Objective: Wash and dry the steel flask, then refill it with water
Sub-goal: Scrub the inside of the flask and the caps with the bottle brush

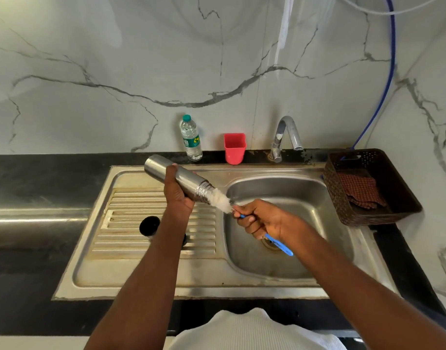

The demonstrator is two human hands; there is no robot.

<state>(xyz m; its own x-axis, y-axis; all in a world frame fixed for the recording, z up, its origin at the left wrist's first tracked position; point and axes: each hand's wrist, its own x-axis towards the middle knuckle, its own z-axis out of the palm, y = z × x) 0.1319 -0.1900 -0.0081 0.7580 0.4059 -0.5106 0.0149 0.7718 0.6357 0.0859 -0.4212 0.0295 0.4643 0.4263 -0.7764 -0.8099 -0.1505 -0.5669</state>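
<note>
My left hand (177,192) grips the steel flask (189,181) round its middle and holds it tilted above the sink, its open threaded mouth pointing down to the right. My right hand (261,221) holds the blue handle of a bottle brush (280,245). The white bristles (221,199) of the brush sit at the flask's mouth, partly inside it. The flask's black cap (149,225) lies on the ribbed drainboard, partly behind my left forearm.
The steel sink (338,223) has its basin on the right, with a tap (287,137) behind. A plastic water bottle (191,138) and a red cup (235,148) stand at the wall. A dark basket (396,210) holding a checked cloth (360,189) sits on the right counter.
</note>
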